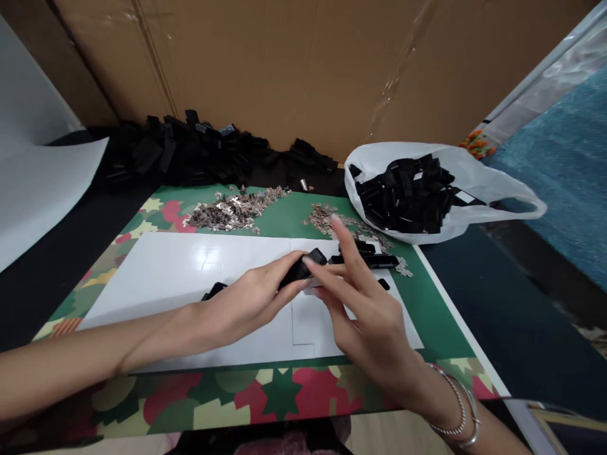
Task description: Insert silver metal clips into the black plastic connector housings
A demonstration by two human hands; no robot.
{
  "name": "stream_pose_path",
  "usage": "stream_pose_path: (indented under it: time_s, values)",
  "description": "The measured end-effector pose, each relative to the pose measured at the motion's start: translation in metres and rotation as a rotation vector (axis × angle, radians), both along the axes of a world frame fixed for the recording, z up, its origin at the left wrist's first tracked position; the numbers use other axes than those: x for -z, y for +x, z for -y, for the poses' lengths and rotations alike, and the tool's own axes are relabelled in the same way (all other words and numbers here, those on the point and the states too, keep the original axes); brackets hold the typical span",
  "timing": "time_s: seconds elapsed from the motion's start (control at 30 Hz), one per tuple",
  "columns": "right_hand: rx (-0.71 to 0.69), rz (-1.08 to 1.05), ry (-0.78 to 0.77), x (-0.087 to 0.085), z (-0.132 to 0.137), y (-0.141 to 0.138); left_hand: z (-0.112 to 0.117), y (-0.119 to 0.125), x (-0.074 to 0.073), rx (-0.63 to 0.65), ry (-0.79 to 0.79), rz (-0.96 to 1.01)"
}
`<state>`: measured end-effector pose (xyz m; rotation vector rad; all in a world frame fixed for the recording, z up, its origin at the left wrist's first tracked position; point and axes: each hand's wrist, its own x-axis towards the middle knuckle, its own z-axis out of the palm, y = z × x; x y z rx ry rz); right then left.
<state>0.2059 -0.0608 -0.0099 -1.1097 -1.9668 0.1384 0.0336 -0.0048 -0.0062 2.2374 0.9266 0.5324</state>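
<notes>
1. White patches (pixel 465 197) in your bag (pixel 488 180): unreadable.
2. Your left hand (pixel 246 297) clasps a black piece (pixel 298 270) above a white sheet (pixel 175 272); right hand (pixel 367 309) touches it, grip unclear.
3. Cardboard (pixel 284 63) backs your green-matted table (pixel 478 278).

Brown cardboard (pixel 284 63) is standing across the back like a wall, shiny tape (pixel 389 88) running down it. To my left, a white sheet (pixel 42 183) is curving inward; to my right, orange flowers (pixel 475 144) are showing beside a textured blue covering (pixel 559 151).
</notes>
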Motion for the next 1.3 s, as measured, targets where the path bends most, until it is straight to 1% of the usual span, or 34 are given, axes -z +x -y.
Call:
stream_pose_path:
  time_s: [0.1,0.17,0.3,0.43,0.53,0.63,0.73,0.83,0.93,1.0,1.2,1.3]
  values:
    - [0.085,-0.059,-0.050,-0.002,-0.001,-0.002,0.003,0.003,-0.002,-0.020,-0.010,0.011]
    - [0.110,-0.098,-0.065,-0.003,-0.002,-0.003,0.004,0.004,-0.003,-0.056,-0.027,0.023]
    - [0.084,-0.193,-0.106,-0.004,-0.004,-0.002,0.004,0.003,-0.003,-0.076,-0.093,0.040]
    - [0.025,-0.372,-0.236,-0.006,-0.005,-0.001,0.002,0.002,-0.001,-0.108,-0.197,0.127]
    - [-0.009,-0.492,-0.371,-0.005,-0.008,0.001,0.000,0.003,0.001,-0.059,-0.310,0.207]
    - [-0.024,-0.580,-0.495,-0.003,-0.014,0.006,-0.002,0.005,-0.001,-0.040,-0.479,0.320]
    - [-0.013,-0.607,-0.598,-0.004,-0.019,0.012,-0.006,0.006,-0.006,-0.083,-0.642,0.420]
    - [0.004,-0.589,-0.637,-0.008,-0.021,0.017,-0.013,0.004,-0.009,-0.146,-0.712,0.419]
    - [0.001,-0.551,-0.616,-0.012,-0.021,0.019,-0.017,0.001,-0.011,-0.164,-0.713,0.371]
    - [0.014,-0.521,-0.585,-0.013,-0.020,0.019,-0.018,0.000,-0.012,-0.158,-0.680,0.347]
    - [0.065,-0.449,-0.495,-0.010,-0.020,0.017,-0.024,-0.003,-0.010,-0.121,-0.492,0.239]
    - [0.072,-0.453,-0.467,-0.007,-0.022,0.019,-0.031,-0.008,-0.009,-0.118,-0.355,0.141]
